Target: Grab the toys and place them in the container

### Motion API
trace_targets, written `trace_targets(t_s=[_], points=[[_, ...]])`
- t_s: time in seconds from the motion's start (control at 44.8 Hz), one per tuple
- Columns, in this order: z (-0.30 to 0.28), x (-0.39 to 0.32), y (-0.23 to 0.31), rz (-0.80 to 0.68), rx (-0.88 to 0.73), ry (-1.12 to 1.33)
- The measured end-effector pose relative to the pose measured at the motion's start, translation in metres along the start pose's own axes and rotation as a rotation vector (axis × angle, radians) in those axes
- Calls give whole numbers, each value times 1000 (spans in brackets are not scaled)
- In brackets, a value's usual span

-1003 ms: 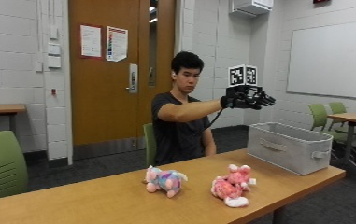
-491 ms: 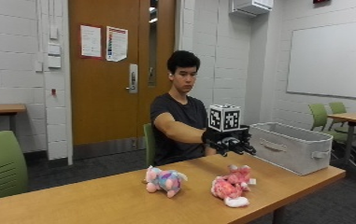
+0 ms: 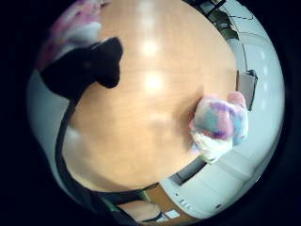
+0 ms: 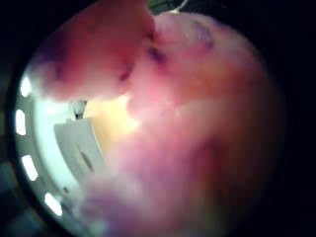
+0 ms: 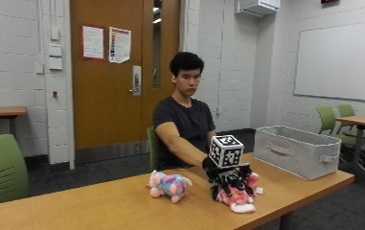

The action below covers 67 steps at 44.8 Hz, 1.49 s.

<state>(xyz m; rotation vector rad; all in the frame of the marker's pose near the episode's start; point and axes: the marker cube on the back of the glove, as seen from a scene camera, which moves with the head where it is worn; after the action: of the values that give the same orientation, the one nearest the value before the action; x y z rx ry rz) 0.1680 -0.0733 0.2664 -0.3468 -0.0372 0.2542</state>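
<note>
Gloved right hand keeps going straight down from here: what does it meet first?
The pink plush toy. The right hand is directly on top of it, fingers spread downward around it, and pink plush fills the thumb-side palm view. The table lies beneath the toy.

Pink plush toy [image 4: 197,138] fills most of view, close to palm; grey container [image 4: 81,148] beside it on table [image 4: 113,121].

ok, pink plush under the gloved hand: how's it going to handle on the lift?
The pink plush toy looks fuzzy and stuffed, so probably soft and light, deforming under the right hand. Limbs may droop. Unlikely to slip or roll, and a drop shouldn't hurt it.
</note>
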Motion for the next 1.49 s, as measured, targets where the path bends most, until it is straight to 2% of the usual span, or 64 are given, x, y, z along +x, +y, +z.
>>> trace_targets(t_s=[0.223, 0.513, 0.691, 0.847, 1.026, 1.249, 1.36, 1.494], points=[[11, -9, -6, 7, 203, 1], [-8, -2, -3, 86, 204, 140], [-28, 0, 4, 89, 135, -23], [-80, -17, 28, 125, 210, -83], [-160, -62, 55, 43, 287, -112], [-255, -169, 115, -148, 382, -108], [-271, -220, 141, -233, 402, -114], [-270, -319, 194, -394, 432, -90]])
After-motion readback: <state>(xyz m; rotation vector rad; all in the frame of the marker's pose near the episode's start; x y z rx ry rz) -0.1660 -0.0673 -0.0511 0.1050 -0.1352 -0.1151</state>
